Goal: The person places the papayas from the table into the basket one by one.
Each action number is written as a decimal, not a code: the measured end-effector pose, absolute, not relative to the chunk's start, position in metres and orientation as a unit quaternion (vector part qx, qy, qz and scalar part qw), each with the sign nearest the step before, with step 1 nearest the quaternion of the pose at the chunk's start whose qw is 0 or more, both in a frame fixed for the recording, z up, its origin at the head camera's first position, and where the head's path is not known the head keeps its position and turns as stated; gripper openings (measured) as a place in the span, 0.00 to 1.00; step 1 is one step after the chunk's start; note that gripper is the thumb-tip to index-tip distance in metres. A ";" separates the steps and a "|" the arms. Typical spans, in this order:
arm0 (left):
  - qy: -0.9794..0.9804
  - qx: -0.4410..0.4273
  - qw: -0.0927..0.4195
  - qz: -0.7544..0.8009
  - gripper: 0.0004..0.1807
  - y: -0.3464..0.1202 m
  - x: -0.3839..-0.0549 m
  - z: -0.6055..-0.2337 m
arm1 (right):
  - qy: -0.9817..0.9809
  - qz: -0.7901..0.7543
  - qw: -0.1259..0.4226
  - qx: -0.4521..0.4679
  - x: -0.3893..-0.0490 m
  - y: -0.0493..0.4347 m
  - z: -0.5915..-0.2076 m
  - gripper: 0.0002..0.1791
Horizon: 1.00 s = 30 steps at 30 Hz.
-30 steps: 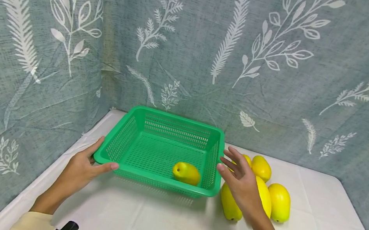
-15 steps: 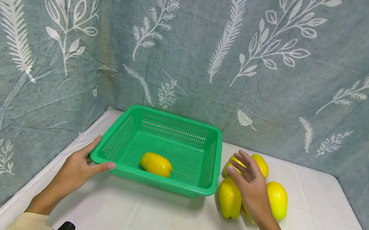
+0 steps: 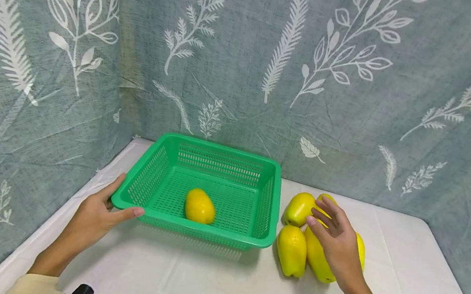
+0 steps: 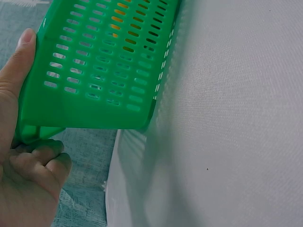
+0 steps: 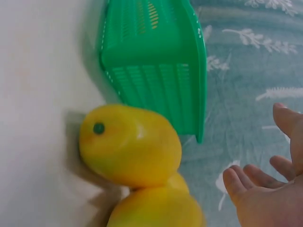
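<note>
A green plastic basket with slotted walls stands on the white-covered table, and one yellow mango lies inside it. My left hand grips the basket's front left corner; in the left wrist view the thumb lies along the wall and the fingers curl at the rim. Over a group of mangoes to the right of the basket hovers my right hand, fingers loosely bent and holding nothing. It partly hides some of them. In the right wrist view a mango lies near the basket, apart from the hand.
A grey-green curtain with white leaf prints hangs behind the table and along its left side. The nearest loose mangoes, one in front and one behind, lie close to the basket's right wall.
The mango in the basket has rolled left and turned. My right hand has drawn away from the basket to the right, over the mangoes. My left hand keeps its grip on the corner.
</note>
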State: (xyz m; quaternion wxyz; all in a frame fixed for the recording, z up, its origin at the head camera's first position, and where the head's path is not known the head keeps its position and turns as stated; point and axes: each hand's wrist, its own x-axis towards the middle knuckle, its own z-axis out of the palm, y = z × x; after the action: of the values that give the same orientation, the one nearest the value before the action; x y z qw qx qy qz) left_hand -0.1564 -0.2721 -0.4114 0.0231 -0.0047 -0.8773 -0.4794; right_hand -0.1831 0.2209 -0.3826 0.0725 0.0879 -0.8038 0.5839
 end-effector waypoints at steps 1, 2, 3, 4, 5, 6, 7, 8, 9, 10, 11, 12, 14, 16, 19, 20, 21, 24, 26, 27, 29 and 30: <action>-0.877 -0.004 0.022 -0.479 0.58 -0.272 -0.157 -0.412 | -0.806 0.581 0.074 0.084 -0.183 0.223 -0.383 0.36; -0.876 -0.003 0.021 -0.481 0.58 -0.271 -0.157 -0.412 | -0.808 0.579 0.076 0.080 -0.182 0.226 -0.384 0.36; -0.876 -0.005 0.021 -0.482 0.58 -0.271 -0.157 -0.412 | -0.811 0.575 0.078 0.075 -0.181 0.228 -0.384 0.36; -0.876 -0.005 0.020 -0.483 0.58 -0.271 -0.157 -0.411 | -0.814 0.572 0.080 0.071 -0.181 0.231 -0.384 0.36; -0.876 -0.006 0.019 -0.482 0.58 -0.271 -0.157 -0.411 | -0.817 0.566 0.082 0.067 -0.180 0.233 -0.385 0.36; -0.877 -0.005 0.019 -0.481 0.58 -0.271 -0.156 -0.411 | -0.820 0.562 0.084 0.063 -0.179 0.235 -0.386 0.36; -0.878 -0.004 0.019 -0.479 0.58 -0.271 -0.156 -0.410 | -0.822 0.560 0.086 0.061 -0.179 0.237 -0.386 0.36; -0.878 -0.004 0.019 -0.478 0.58 -0.271 -0.156 -0.410 | -0.824 0.556 0.088 0.059 -0.179 0.239 -0.387 0.36; -0.878 -0.004 0.019 -0.479 0.58 -0.272 -0.155 -0.410 | -0.827 0.552 0.091 0.057 -0.179 0.241 -0.387 0.37; -0.877 -0.003 0.018 -0.480 0.58 -0.272 -0.155 -0.409 | -0.830 0.548 0.093 0.055 -0.179 0.243 -0.387 0.37; -0.876 -0.004 0.018 -0.482 0.58 -0.272 -0.155 -0.409 | -0.832 0.544 0.096 0.052 -0.179 0.245 -0.388 0.37; -0.875 -0.005 0.018 -0.484 0.57 -0.272 -0.155 -0.409 | -0.833 0.542 0.100 0.050 -0.179 0.247 -0.388 0.37; -0.872 -0.008 0.018 -0.489 0.57 -0.272 -0.155 -0.409 | -0.833 0.540 0.108 0.044 -0.179 0.251 -0.389 0.37; -0.870 -0.010 0.018 -0.492 0.57 -0.273 -0.155 -0.410 | -0.832 0.542 0.115 0.036 -0.179 0.255 -0.390 0.37; -0.870 -0.010 0.020 -0.493 0.57 -0.273 -0.155 -0.411 | -0.833 0.539 0.121 0.020 -0.178 0.262 -0.392 0.36; -0.869 -0.010 0.020 -0.494 0.57 -0.273 -0.156 -0.411 | -0.834 0.538 0.121 0.014 -0.178 0.264 -0.392 0.37; -0.869 -0.010 0.021 -0.495 0.57 -0.273 -0.156 -0.411 | -0.836 0.536 0.121 0.009 -0.178 0.267 -0.393 0.37; -0.869 -0.009 0.022 -0.494 0.57 -0.273 -0.156 -0.411 | -0.843 0.524 0.125 -0.007 -0.177 0.273 -0.394 0.38; -0.870 -0.009 0.022 -0.493 0.57 -0.272 -0.156 -0.411 | -0.846 0.518 0.128 -0.015 -0.176 0.278 -0.395 0.38; -0.870 -0.009 0.023 -0.492 0.57 -0.272 -0.157 -0.411 | -0.848 0.514 0.130 -0.019 -0.175 0.280 -0.396 0.37; -0.871 -0.009 0.024 -0.490 0.57 -0.272 -0.157 -0.411 | -0.852 0.505 0.135 -0.026 -0.175 0.284 -0.398 0.37; -0.871 -0.010 0.024 -0.490 0.56 -0.272 -0.157 -0.411 | -0.853 0.503 0.137 -0.028 -0.175 0.287 -0.399 0.37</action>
State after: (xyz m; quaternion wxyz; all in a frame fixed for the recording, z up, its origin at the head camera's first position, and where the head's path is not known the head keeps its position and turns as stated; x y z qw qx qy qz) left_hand -0.1565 -0.2716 -0.4111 0.0243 -0.0098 -0.8712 -0.4903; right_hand -0.1748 0.2866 -0.3991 0.1367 -0.0284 -0.8527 0.5034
